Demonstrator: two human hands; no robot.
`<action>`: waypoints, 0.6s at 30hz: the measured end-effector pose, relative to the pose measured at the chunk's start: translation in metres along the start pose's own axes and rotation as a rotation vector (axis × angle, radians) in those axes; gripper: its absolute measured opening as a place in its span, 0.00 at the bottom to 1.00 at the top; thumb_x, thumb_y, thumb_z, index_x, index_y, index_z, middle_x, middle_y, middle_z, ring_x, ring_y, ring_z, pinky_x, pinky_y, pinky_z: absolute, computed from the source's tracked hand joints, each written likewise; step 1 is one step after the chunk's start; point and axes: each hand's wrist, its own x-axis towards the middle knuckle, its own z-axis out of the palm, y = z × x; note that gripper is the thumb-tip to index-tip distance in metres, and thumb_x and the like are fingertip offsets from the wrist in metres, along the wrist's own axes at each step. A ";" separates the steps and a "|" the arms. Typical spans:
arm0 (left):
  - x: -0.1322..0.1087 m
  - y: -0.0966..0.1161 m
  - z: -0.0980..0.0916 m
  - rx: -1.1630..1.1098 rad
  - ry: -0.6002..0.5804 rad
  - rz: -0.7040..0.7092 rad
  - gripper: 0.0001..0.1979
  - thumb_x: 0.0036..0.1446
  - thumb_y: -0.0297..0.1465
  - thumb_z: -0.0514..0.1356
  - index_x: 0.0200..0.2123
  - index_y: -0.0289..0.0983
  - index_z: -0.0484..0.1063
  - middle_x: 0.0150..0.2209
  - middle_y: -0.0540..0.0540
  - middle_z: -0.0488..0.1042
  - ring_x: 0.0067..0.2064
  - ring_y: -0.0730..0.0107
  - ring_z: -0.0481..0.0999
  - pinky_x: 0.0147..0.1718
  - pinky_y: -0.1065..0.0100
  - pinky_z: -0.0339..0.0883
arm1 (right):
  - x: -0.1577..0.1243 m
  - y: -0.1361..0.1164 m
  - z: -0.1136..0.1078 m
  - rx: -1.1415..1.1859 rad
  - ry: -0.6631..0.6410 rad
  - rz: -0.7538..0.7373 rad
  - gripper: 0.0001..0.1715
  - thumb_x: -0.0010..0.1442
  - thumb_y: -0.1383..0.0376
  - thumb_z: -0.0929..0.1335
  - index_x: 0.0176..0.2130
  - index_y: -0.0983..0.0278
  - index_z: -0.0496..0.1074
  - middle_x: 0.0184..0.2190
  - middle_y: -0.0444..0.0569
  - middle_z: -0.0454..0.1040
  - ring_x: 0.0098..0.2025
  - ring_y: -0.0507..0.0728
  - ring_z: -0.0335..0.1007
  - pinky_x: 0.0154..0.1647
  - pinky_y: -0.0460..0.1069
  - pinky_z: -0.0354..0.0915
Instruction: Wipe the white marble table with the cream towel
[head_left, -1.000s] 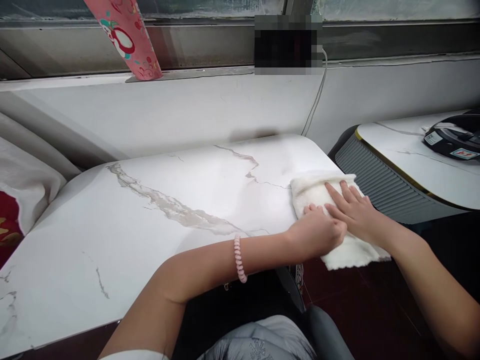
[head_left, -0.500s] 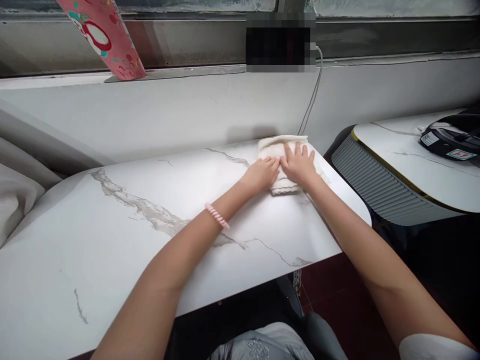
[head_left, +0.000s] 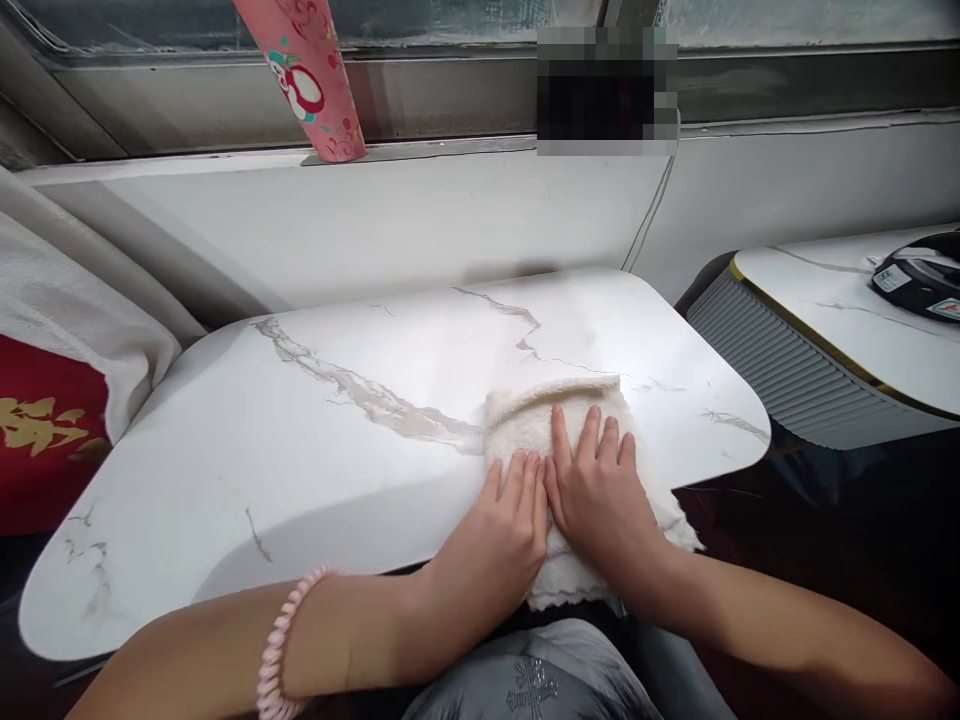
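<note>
A cream-white cloth (head_left: 555,400) lies folded on the white marble-patterned table (head_left: 360,480), at its near right edge, and part of it hangs over that edge. My right hand (head_left: 600,490) presses flat on the cloth with its fingers spread. Beside it, my left hand (head_left: 502,530) rests on the cloth's left part, fingers stretched out and close together. The two hands touch or nearly touch at the thumbs. A pink coiled band (head_left: 281,640) circles my left wrist.
A pink patterned cylinder (head_left: 319,90) stands on the window ledge, and a blurred dark object (head_left: 600,95) with a cable (head_left: 651,215) sits further right. To the right is a cabinet with a ribbed side (head_left: 780,370), carrying a black strapped item (head_left: 922,275). Pale fabric (head_left: 112,290) hangs at left.
Both hands have drawn the cloth from the table's far right edge back toward my body, to the near edge. The view has shifted left.
</note>
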 end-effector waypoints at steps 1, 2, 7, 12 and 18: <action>-0.007 0.003 0.000 0.005 0.014 -0.004 0.26 0.60 0.30 0.52 0.57 0.20 0.67 0.59 0.24 0.67 0.61 0.43 0.68 0.56 0.52 0.64 | -0.004 -0.004 -0.003 -0.011 -0.023 -0.003 0.38 0.64 0.62 0.59 0.68 0.78 0.53 0.59 0.78 0.64 0.57 0.79 0.66 0.54 0.72 0.61; -0.011 0.003 0.000 0.003 0.018 -0.005 0.26 0.60 0.30 0.52 0.57 0.21 0.67 0.59 0.25 0.67 0.61 0.44 0.67 0.56 0.52 0.64 | -0.005 -0.008 -0.006 -0.027 -0.045 -0.003 0.38 0.64 0.62 0.59 0.67 0.79 0.53 0.58 0.79 0.63 0.57 0.80 0.66 0.53 0.72 0.62; -0.007 -0.035 0.009 -0.062 -0.067 0.019 0.23 0.61 0.27 0.51 0.57 0.22 0.68 0.58 0.28 0.69 0.61 0.49 0.68 0.58 0.56 0.63 | 0.028 -0.025 -0.016 -0.086 -0.057 0.015 0.35 0.65 0.66 0.58 0.66 0.83 0.53 0.57 0.81 0.64 0.56 0.77 0.69 0.52 0.69 0.64; 0.016 -0.108 0.034 -0.150 -0.150 -0.209 0.23 0.65 0.27 0.47 0.58 0.22 0.66 0.59 0.31 0.69 0.63 0.57 0.66 0.62 0.61 0.59 | 0.112 -0.042 -0.013 0.091 0.086 0.011 0.33 0.68 0.64 0.53 0.66 0.80 0.55 0.58 0.81 0.63 0.58 0.77 0.66 0.53 0.70 0.59; 0.024 -0.185 0.064 -0.408 -0.197 -0.536 0.25 0.70 0.34 0.39 0.67 0.38 0.54 0.68 0.47 0.55 0.69 0.67 0.52 0.63 0.63 0.55 | 0.203 -0.063 -0.020 0.226 0.106 0.068 0.33 0.68 0.65 0.53 0.66 0.81 0.55 0.60 0.82 0.59 0.60 0.78 0.61 0.52 0.68 0.53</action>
